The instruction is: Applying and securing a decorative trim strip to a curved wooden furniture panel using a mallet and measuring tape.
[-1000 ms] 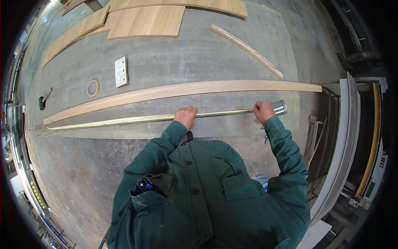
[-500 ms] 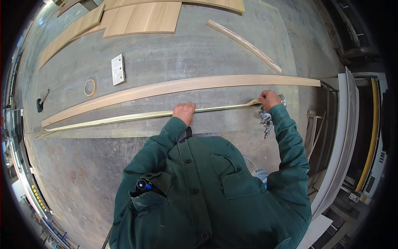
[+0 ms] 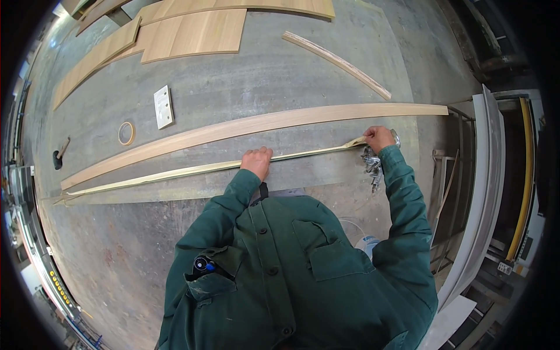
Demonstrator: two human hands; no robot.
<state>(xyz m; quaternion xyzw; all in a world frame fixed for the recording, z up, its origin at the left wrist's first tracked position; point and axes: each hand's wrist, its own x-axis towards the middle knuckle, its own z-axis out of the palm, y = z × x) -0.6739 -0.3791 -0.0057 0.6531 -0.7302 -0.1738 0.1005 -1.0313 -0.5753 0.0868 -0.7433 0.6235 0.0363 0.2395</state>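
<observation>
A long, narrow strip (image 3: 204,168) is gripped by the left hand (image 3: 256,163), nearer the wearer than a long wooden board (image 3: 256,127). At the strip's right end, pale-yellow tape (image 3: 353,142) is pinched by the right hand (image 3: 380,138), beside a spray gun (image 3: 372,163).

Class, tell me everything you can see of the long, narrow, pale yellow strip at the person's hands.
The narrow strip is long and thin, with a pale yellow top and a darker lower edge; its material is unclear. It runs crosswise on the near side of the wide wooden board, tilting up toward the picture's right. The left hand curls over it; the right hand pinches its crinkled, loose-looking right end.
</observation>
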